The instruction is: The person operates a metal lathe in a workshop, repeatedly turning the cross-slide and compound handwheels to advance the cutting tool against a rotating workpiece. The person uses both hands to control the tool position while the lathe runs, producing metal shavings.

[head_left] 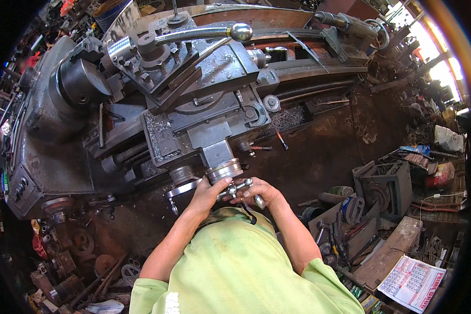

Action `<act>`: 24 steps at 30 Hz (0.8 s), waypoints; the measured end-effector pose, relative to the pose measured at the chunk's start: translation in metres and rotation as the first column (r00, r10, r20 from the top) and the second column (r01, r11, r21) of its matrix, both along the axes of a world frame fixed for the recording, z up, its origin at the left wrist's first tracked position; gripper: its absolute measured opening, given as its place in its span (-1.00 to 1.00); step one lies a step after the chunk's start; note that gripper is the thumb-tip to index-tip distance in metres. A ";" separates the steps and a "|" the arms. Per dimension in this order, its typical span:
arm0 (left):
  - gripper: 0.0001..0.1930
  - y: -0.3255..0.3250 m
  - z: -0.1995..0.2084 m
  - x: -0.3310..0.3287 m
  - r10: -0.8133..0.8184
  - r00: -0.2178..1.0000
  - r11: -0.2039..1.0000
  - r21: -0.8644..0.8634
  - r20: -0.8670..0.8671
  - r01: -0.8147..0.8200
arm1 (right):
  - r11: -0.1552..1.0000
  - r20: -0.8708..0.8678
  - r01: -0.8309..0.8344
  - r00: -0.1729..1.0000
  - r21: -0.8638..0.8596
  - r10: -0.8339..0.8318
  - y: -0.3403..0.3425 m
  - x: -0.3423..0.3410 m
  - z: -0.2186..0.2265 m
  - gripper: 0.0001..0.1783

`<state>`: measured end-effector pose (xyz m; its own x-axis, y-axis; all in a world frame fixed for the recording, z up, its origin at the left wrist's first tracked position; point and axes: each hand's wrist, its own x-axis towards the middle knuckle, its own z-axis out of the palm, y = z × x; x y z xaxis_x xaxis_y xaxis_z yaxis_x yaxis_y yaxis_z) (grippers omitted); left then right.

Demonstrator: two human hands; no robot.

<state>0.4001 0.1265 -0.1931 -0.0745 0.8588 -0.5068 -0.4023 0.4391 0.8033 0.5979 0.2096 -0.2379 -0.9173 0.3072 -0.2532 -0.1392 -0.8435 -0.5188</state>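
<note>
In front of my body stands a metal lathe, and both my hands are at its cross-slide handle, a shiny crank with ball ends. My left hand is closed at the handle's left side, its thumb beside the graduated collar. On the other side my right hand has its fingers curled round the crank arms. My palms and some fingertips are hidden. Left of my left hand is another crank lever. Beyond the collar lies the cross slide, with metal chips around it.
The chuck and headstock are at the left. A long ball-ended lever tops the tool post. The tailstock sits far right. Scrap parts, a wooden board and a printed calendar sheet crowd the right floor.
</note>
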 end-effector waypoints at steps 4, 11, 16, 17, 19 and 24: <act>-0.41 0.000 0.007 0.001 0.003 0.999 1.000 -0.013 -0.039 -0.003 | 1.000 -0.008 -0.002 1.000 0.022 0.003 -0.001 -0.002 -0.005 -0.30; -0.46 0.005 0.017 0.008 0.007 0.992 0.999 -0.034 -0.127 -0.011 | 0.998 -0.016 0.040 0.999 -0.055 -0.041 -0.005 -0.003 -0.007 -0.25; -0.51 0.006 0.016 0.013 0.034 0.986 0.997 -0.056 -0.164 -0.044 | 0.992 -0.081 0.025 0.996 -0.120 -0.035 -0.007 -0.005 -0.010 -0.21; -0.46 0.006 0.014 0.013 0.038 0.982 0.998 -0.051 -0.185 -0.048 | 0.991 -0.087 0.022 0.996 -0.129 -0.034 -0.007 -0.005 -0.011 -0.21; -0.33 0.009 0.010 0.013 0.035 0.970 0.994 -0.091 -0.240 -0.058 | 0.990 -0.091 0.023 0.995 -0.142 -0.036 -0.007 -0.005 -0.014 -0.22; -0.32 0.008 0.008 0.012 0.021 0.978 0.997 -0.069 -0.205 -0.036 | 0.988 -0.080 0.031 0.996 -0.153 -0.044 -0.008 -0.005 -0.020 -0.24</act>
